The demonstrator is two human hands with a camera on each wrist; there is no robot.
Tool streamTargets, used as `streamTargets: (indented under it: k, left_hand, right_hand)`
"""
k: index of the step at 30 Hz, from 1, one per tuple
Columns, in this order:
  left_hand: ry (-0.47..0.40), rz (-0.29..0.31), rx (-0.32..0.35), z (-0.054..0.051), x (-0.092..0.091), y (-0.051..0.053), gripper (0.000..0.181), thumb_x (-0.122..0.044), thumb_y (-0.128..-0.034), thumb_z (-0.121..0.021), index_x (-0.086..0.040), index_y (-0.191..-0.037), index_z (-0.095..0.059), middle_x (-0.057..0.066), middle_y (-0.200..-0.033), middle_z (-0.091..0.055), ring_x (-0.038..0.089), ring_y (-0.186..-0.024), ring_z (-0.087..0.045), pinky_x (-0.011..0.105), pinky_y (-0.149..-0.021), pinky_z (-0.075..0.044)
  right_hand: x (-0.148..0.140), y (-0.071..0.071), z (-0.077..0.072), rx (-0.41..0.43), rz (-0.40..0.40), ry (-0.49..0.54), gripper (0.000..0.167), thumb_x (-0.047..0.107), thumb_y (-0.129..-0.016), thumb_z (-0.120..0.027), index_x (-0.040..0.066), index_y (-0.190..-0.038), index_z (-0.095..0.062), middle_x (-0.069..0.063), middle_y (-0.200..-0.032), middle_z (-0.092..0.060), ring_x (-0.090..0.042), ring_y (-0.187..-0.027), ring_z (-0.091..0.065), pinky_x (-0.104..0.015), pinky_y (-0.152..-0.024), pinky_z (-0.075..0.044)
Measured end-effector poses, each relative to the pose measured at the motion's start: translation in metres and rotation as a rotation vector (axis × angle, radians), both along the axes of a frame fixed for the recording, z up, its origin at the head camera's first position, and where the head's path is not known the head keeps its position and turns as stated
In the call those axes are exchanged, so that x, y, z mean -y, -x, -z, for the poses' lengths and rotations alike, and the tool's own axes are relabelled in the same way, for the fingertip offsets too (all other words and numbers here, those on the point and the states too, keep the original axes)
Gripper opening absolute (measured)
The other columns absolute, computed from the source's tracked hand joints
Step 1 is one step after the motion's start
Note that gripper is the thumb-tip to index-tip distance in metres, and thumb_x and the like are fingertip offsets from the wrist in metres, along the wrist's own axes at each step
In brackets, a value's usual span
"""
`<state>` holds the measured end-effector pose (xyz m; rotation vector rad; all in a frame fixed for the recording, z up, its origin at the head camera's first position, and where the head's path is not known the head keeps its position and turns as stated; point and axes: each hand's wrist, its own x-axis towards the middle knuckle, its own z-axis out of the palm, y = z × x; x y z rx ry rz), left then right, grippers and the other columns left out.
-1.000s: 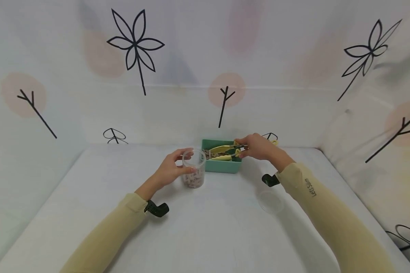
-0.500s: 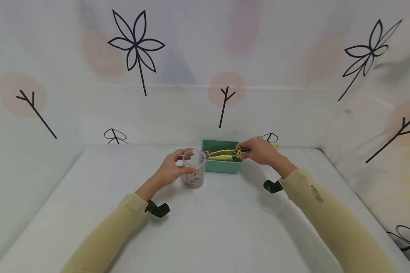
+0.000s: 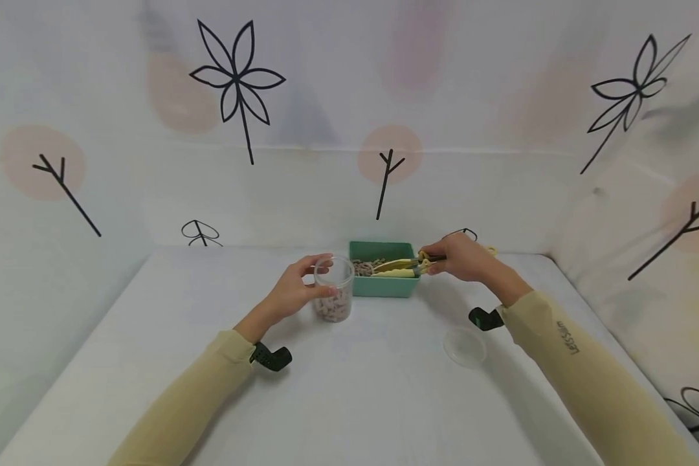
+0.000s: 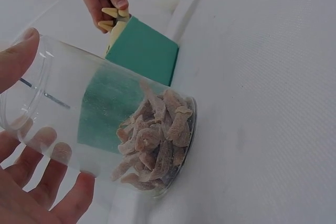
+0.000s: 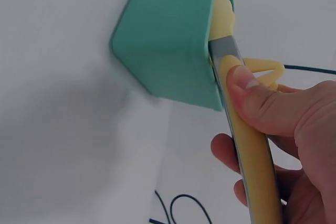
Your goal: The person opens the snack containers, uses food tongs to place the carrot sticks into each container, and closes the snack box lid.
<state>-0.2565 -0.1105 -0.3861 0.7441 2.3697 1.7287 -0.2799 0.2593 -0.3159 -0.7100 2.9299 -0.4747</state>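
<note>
"Two hands work at the box [image 3: 387,288]. What has the left hand [image 3: 291,289]?"

"It grips the cup [image 3: 342,285], thumb on one side and fingers curled round the other. The cup is clear and stands upright on the table [image 3: 349,401], just left of the box and a little nearer the person."

"Anything inside the cup?"

"Pale strips [image 4: 155,140] with a powdery look, heaped at the bottom. Above them, the green of the box shows through the wall."

"And the right hand [image 3: 466,259]?"

"It is at the right end of the box, pinching the tongs [image 5: 249,150], with the thumb laid on the yellow handle. The yellow tips reach over the box's right edge and into it."

"Are the tips pressed together?"

"They look a little apart in the head view, but I cannot tell whether they hold anything."

"What lies in the box itself?"

"Brownish pieces [image 3: 364,267], bunched towards its left end, beside the tips."

"Further out?"

"A clear round lid [image 3: 465,347] lies on the table, right of the box and nearer the person. Behind the box is a pale backdrop [image 3: 314,194] with black line drawings of flowers and twigs. Both sleeves [image 3: 192,388] are pale yellow, and each wrist wears a black device [image 3: 274,358]."
</note>
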Motion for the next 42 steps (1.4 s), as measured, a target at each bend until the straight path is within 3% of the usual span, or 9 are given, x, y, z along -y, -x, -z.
streamTargets:
  k: [9, 17, 33, 42]
  left_hand:
    - [0.010, -0.001, -0.001, 0.001, -0.001, 0.000, 0.069, -0.020, -0.0875, -0.079, -0.013, -0.148, -0.046, 0.015, -0.144, -0.052, 0.036, -0.130, -0.048, 0.049, -0.098, -0.048]
    - [0.016, -0.004, -0.002, 0.001, -0.001, 0.000, 0.070, -0.021, -0.0876, -0.079, -0.011, -0.148, -0.046, 0.016, -0.145, -0.051, 0.035, -0.129, -0.049, 0.051, -0.097, -0.048]
    - [0.024, -0.018, -0.003, 0.001, -0.004, 0.001, 0.070, -0.021, -0.0870, -0.080, -0.013, -0.148, -0.046, 0.010, -0.143, -0.054, 0.029, -0.126, -0.050, 0.048, -0.100, -0.047]
    - [0.021, -0.025, 0.010, 0.000, -0.003, 0.000, 0.070, -0.021, -0.0863, -0.080, -0.014, -0.147, -0.047, 0.008, -0.142, -0.055, 0.028, -0.127, -0.050, 0.048, -0.099, -0.047]
  right_hand:
    - [-0.015, 0.000, 0.004, -0.047, -0.001, 0.086, 0.049, 0.018, -0.089, -0.076, -0.004, -0.130, -0.063, -0.016, -0.118, -0.070, -0.028, -0.104, -0.065, -0.049, -0.089, -0.051]
    - [-0.012, 0.001, -0.005, -0.022, 0.048, 0.189, 0.045, 0.014, -0.090, -0.075, -0.002, -0.130, -0.064, -0.014, -0.115, -0.071, -0.027, -0.103, -0.068, -0.050, -0.089, -0.053]
    - [-0.015, -0.001, -0.012, -0.021, 0.060, 0.171, 0.047, 0.014, -0.092, -0.073, -0.004, -0.133, -0.060, -0.017, -0.117, -0.070, -0.027, -0.101, -0.067, -0.050, -0.089, -0.052]
    - [-0.005, -0.005, -0.039, -0.033, 0.058, 0.180, 0.046, 0.015, -0.092, -0.073, -0.004, -0.132, -0.061, -0.016, -0.115, -0.070, -0.025, -0.096, -0.067, -0.050, -0.088, -0.053]
